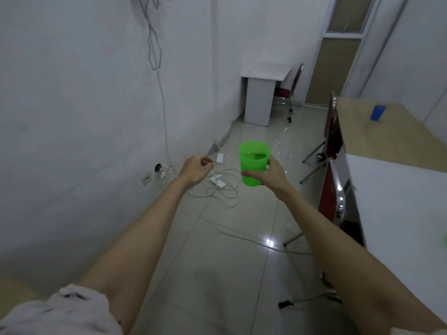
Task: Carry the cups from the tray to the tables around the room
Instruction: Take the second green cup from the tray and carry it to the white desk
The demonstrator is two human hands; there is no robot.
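Note:
A bright green plastic cup (pixel 253 160) with liquid in it is held upright in front of me over the tiled floor. My right hand (pixel 268 175) grips it around the lower part, fingers wrapped round the far side. My left hand (pixel 194 169) hangs beside it to the left, fingers loosely curled, holding nothing. A small white table (pixel 264 73) stands against the far wall ahead. A blue object, perhaps a cup (pixel 377 112), sits on the wooden table (pixel 387 136) at the right. No tray is in view.
White chargers and cables (pixel 221 182) lie tangled on the floor ahead by the left wall. Red chairs (pixel 332 184) stand along the white table (pixel 396 204) at my right. Another red chair (pixel 291 90) sits by the far table. A door (pixel 336 52) is behind it.

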